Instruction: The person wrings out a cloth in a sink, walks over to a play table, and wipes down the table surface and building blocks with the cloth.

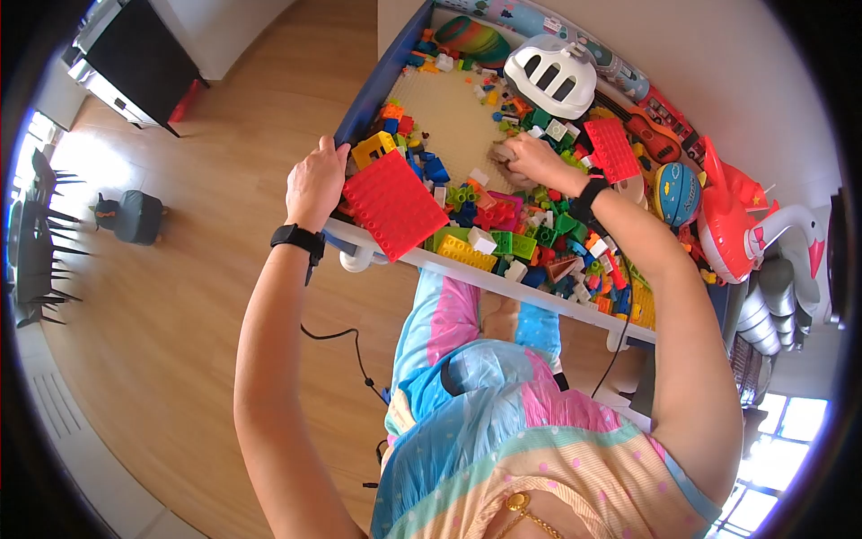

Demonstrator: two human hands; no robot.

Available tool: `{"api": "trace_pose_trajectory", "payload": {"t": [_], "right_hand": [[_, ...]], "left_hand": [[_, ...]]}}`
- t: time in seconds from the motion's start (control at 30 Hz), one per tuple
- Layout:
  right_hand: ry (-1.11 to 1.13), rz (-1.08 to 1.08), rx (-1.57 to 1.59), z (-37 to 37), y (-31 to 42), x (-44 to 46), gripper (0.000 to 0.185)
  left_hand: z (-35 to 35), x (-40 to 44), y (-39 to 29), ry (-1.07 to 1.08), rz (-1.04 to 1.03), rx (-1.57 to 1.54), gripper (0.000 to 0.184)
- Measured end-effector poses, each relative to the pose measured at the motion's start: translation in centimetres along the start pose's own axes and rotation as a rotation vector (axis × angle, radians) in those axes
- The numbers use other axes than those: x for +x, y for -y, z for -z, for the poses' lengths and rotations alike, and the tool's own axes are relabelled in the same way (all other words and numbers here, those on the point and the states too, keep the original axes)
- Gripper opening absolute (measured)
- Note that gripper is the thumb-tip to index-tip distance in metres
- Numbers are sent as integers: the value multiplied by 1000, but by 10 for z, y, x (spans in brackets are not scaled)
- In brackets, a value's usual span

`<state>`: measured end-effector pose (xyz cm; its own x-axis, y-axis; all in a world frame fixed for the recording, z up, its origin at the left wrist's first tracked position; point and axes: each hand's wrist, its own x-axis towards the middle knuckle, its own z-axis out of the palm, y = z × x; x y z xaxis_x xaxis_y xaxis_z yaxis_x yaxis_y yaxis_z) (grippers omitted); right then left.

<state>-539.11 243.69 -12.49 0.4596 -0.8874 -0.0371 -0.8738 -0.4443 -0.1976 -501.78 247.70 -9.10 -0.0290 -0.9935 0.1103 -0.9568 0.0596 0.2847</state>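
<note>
My left hand [316, 180] rests on the blue-edged rim of the toy table [366, 101], its fingers closed over the corner. Beside it lies a large red building plate [395, 205], with a yellow brick piece [373, 149] just behind. My right hand [532, 162] reaches into the table, fingers closed round a light brown cloth [509, 172] on the beige baseplate [449, 112]. Loose coloured bricks [503, 242] lie around the cloth. A white helmet [550, 76] sits beyond my right hand.
At the right are a second red plate [612, 148], a toy guitar [654, 136], a blue basketball [676, 192] and inflatable toys [729, 235]. Black cables hang below the table's near edge. A dark stool [139, 217] stands on the floor at left.
</note>
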Motion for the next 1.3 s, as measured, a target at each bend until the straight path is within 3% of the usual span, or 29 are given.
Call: {"api": "trace_pose_trajectory", "payload": {"t": [0.13, 0.23, 0.37, 0.53, 0.67, 0.8, 0.9, 1.07, 1.3], "right_hand": [[-204, 3, -77, -12, -3, 33, 20], [-318, 123, -207, -18, -5, 66, 18], [-281, -55, -201, -20, -15, 115, 20], [-377, 8, -303, -30, -34, 161, 23], [-369, -38, -159, -21, -27, 169, 20], [-226, 111, -139, -19, -25, 145, 21], [-29, 95, -136, 0, 0, 116, 23], [55, 127, -92, 2, 11, 75, 24], [344, 115, 50, 30, 15, 21, 25]], "left_hand": [[0, 0, -2, 8, -5, 27, 36], [0, 0, -3, 9, -3, 31, 36], [1, 1, -3, 19, 4, 62, 36], [-2, 5, -1, 7, -1, 44, 36], [-2, 2, -2, 27, 3, 71, 36], [-2, 5, -3, 32, 3, 95, 38], [-3, 4, 0, 34, 7, 87, 38], [-2, 2, -1, 15, -3, 63, 39], [-4, 1, 1, -16, -15, 53, 39]]}}
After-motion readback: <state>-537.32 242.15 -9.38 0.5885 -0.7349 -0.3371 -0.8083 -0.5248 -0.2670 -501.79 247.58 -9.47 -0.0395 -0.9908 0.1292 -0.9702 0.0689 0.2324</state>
